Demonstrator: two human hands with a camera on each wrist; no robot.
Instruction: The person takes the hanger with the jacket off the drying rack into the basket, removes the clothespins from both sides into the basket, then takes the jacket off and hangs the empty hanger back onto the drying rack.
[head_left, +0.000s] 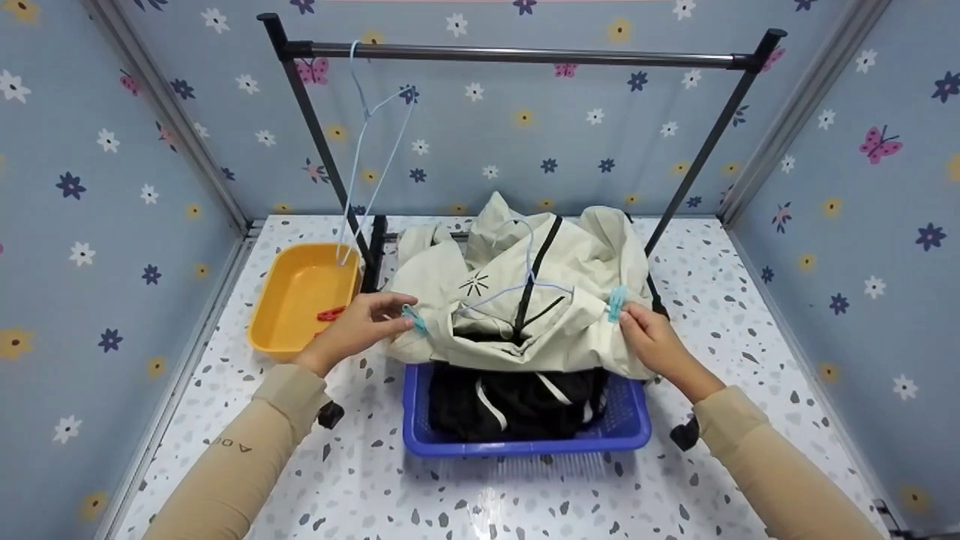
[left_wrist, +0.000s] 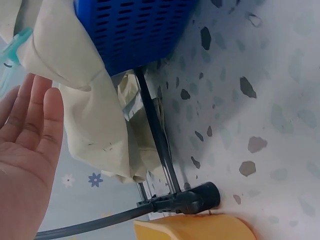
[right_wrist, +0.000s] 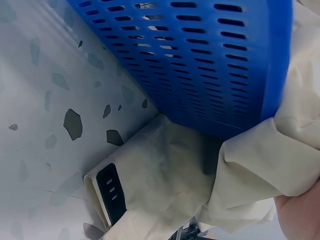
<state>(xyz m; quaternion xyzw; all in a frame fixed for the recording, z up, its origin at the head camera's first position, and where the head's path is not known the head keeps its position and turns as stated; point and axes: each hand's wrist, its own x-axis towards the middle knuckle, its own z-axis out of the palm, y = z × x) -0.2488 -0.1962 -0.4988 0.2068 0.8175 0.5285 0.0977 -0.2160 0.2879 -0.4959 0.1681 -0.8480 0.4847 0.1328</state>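
A cream jacket (head_left: 577, 247) with a black zip lies over a blue basket (head_left: 525, 448). A light-blue hanger (head_left: 530, 262) is inside its neck, the hook standing up. One teal clothespin (head_left: 415, 319) sits at the jacket's left shoulder, another clothespin (head_left: 616, 304) at the right. My left hand (head_left: 356, 328) is at the left clothespin, thumb and forefinger apart on either side of it. Its other fingers (left_wrist: 37, 115) extend under the cloth in the left wrist view. My right hand (head_left: 658, 341) grips the jacket's right shoulder beside the other clothespin; its fingertips are partly hidden.
Black clothing with white stripes (head_left: 517, 405) fills the basket. Behind stands a black clothes rack (head_left: 517, 54), an empty blue hanger (head_left: 365, 112) on its rail. To the left, a yellow tub (head_left: 281, 300) contains red clothespins (head_left: 330, 313). Patterned walls enclose three sides.
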